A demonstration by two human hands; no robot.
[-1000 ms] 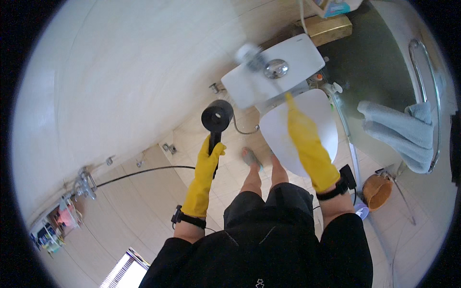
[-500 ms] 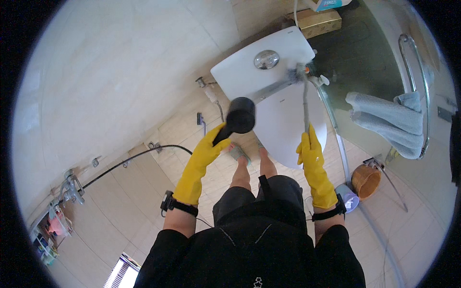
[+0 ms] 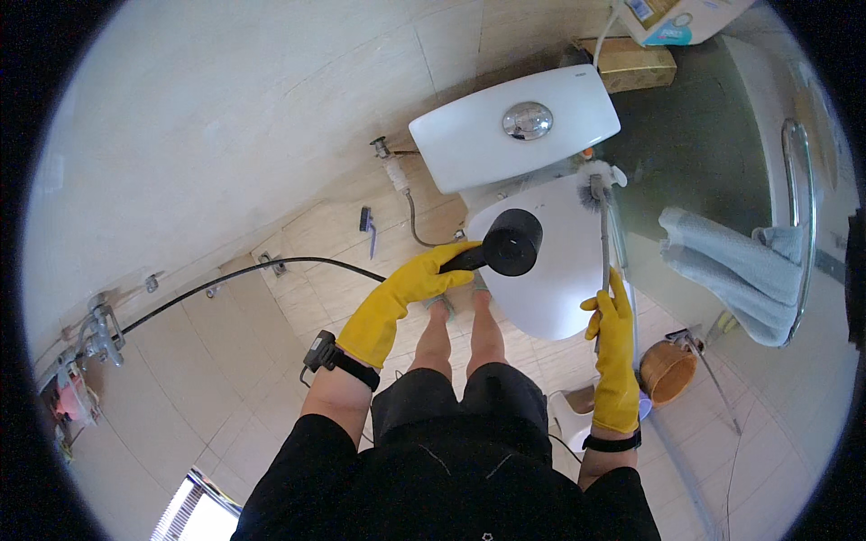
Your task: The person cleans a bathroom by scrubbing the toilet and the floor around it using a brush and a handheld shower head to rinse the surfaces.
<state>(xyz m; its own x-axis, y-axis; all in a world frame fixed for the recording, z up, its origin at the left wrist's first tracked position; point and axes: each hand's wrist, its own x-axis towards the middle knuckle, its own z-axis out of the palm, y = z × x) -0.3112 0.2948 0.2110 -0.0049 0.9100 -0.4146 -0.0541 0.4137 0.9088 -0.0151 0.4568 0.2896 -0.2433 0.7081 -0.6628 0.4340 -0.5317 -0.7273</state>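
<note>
Upright fisheye view from the left of two cameras worn side by side on the person's head, facing down past their black short-sleeved shirt [image 3: 433, 487] at the lower edge. The yellow-rubber-gloved left hand [image 3: 424, 273] and right hand [image 3: 611, 311] are nearer the lens than the beige tiled floor [image 3: 207, 379]. Straight edges bend toward the dark rim.

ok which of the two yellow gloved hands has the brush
The right hand: it grips the long-handled brush over at picture right, while the left hand holds a black round-headed tool.
</note>
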